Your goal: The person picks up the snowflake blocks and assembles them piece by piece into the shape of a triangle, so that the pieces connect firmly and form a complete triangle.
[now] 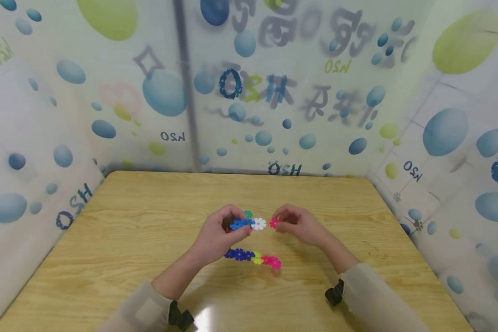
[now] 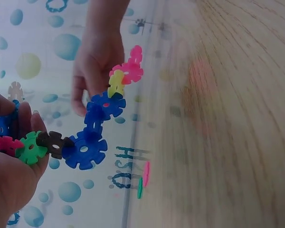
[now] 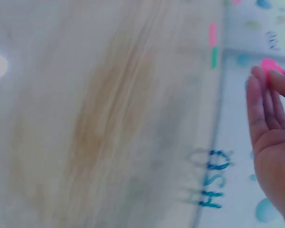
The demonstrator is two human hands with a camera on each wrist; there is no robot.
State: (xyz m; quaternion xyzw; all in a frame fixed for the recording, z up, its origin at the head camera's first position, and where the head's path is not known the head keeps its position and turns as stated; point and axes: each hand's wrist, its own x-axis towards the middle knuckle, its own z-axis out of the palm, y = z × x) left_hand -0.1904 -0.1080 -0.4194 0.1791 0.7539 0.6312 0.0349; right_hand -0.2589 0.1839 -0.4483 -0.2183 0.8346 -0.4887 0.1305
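My left hand (image 1: 219, 236) pinches a chain of interlocking snowflake discs (image 1: 239, 254). A blue disc (image 1: 237, 224) lies at the fingers, and a white disc (image 1: 258, 224) sticks out to the right of it. In the left wrist view the chain runs on past the palm through a green disc (image 2: 31, 147), a black one, several dark blue ones, a yellow disc (image 2: 116, 83) and pink ones at its far end. My right hand (image 1: 302, 225) pinches a single pink disc (image 1: 275, 223) by its edge, a small gap away from the white disc.
Flat on the wooden table (image 1: 149, 203), a green disc (image 2: 139, 187) and a pink disc (image 2: 147, 173) lie close together beyond the hands. Patterned curtain-like walls (image 1: 240, 129) stand along the table's back and sides. Black straps (image 1: 334, 293) sit at the sleeves.
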